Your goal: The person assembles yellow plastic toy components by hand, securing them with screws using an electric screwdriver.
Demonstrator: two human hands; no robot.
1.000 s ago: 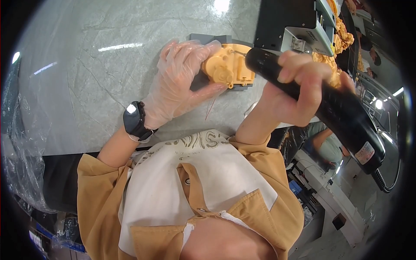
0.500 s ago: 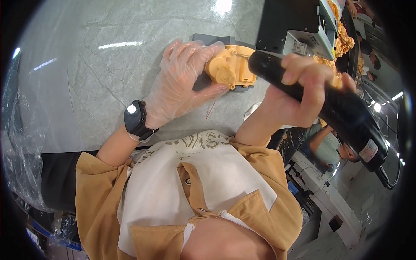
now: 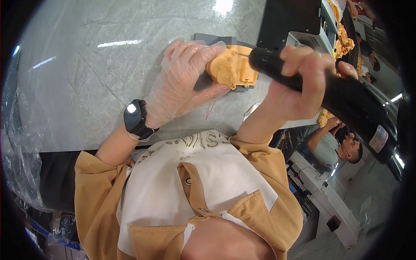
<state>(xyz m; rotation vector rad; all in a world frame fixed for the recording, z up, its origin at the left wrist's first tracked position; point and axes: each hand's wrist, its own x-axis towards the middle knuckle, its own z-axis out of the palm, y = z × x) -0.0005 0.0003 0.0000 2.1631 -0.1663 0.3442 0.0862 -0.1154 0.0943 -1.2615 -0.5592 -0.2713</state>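
My left hand [image 3: 184, 71], in a clear plastic glove with a black watch at the wrist, grips the left side of a yellow-orange plastic housing [image 3: 239, 65]. The housing has round bosses and rests on a dark grey fixture [image 3: 214, 38], partly covered by it and my fingers. My right hand [image 3: 305, 84] is wrapped round a black electric screwdriver [image 3: 362, 102], held tilted with its rear end to the right. Its thin bit points left to the top of the housing, at or very near a small hole; whether a screw is there I cannot tell.
Under the work lies a grey marbled tabletop [image 3: 117, 73]. A black and grey metal box [image 3: 290, 21] stands at the far right, with more orange parts [image 3: 343, 41] beyond it. At lower right sits another person [image 3: 325, 145]. Clear plastic film [image 3: 21, 151] hangs at the left edge.
The screwdriver's rear end has swung farther right and slightly down, my right hand shifting with it, while the bit stays at the housing's top. My left hand and the housing have barely moved.
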